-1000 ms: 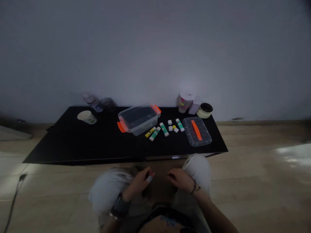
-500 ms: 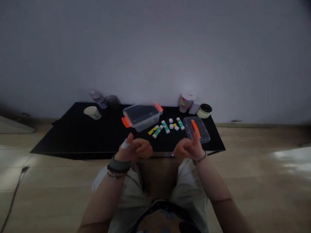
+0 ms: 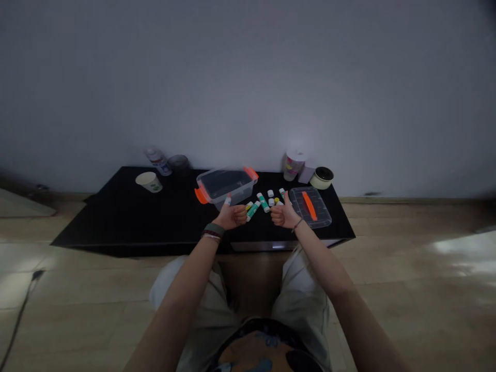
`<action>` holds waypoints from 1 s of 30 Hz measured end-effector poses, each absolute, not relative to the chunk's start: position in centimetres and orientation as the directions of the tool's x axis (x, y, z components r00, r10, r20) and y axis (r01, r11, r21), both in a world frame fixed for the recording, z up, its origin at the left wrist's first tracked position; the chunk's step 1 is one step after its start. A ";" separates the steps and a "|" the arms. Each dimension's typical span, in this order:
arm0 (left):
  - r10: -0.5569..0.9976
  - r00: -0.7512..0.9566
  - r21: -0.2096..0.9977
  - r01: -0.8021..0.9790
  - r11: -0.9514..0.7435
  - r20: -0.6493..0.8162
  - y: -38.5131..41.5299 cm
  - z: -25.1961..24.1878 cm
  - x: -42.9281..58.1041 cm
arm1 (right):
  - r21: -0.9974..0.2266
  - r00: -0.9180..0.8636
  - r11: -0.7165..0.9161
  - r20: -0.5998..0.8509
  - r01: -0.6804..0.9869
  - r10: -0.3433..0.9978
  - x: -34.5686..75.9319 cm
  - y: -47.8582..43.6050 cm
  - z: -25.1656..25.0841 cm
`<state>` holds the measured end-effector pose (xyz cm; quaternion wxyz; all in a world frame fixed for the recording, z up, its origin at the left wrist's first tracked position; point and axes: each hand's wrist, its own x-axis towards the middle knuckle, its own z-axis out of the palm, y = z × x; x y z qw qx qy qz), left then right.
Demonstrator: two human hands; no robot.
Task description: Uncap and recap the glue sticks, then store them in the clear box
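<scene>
My left hand (image 3: pixel 234 216) is in a fist with the thumb pointing up, in front of a clear plastic box (image 3: pixel 232 194) with orange latches. Its fingers curl beside a green glue stick (image 3: pixel 253 211) and partly cover a yellow one. Facing it, my right hand (image 3: pixel 284 214) makes the same thumb-up fist near several white caps (image 3: pixel 270 194). I see nothing held in either hand. Between the hands lies another green glue stick (image 3: pixel 263 202); a further one is mostly hidden behind my right thumb. Right of that hand rests the clear lid (image 3: pixel 323 210) with an orange handle (image 3: pixel 309 205).
On the black table (image 3: pixel 116 222), a paper cup (image 3: pixel 149 182), a bottle (image 3: pixel 158 161) and a dark glass (image 3: pixel 179 164) stand at the left. A patterned plastic cup (image 3: pixel 293 166), a small box (image 3: pixel 306 174) and a cream round container (image 3: pixel 322 179) line the back right, by the wall.
Both hands have moved forward, from the table's front edge to above the glue sticks and caps. They keep the thumb-up shape. The view has shifted slightly.
</scene>
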<state>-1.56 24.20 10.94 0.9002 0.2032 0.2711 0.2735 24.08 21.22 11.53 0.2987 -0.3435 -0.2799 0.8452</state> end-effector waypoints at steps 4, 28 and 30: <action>0.591 0.721 0.492 -0.390 0.778 -0.364 24.4 11.0 -1.4 | -0.674 -0.603 -0.654 -0.376 -0.343 0.704 24.5 21.3 11.0; 0.690 0.599 0.852 -0.024 0.523 -0.406 24.8 9.9 -0.6 | -0.785 -0.456 -0.566 -0.419 -0.254 0.785 24.5 20.8 9.9; 0.769 0.463 0.896 0.172 0.410 -0.441 25.0 8.9 -0.3 | -0.853 -0.363 -0.514 -0.452 -0.089 0.815 24.0 21.0 9.3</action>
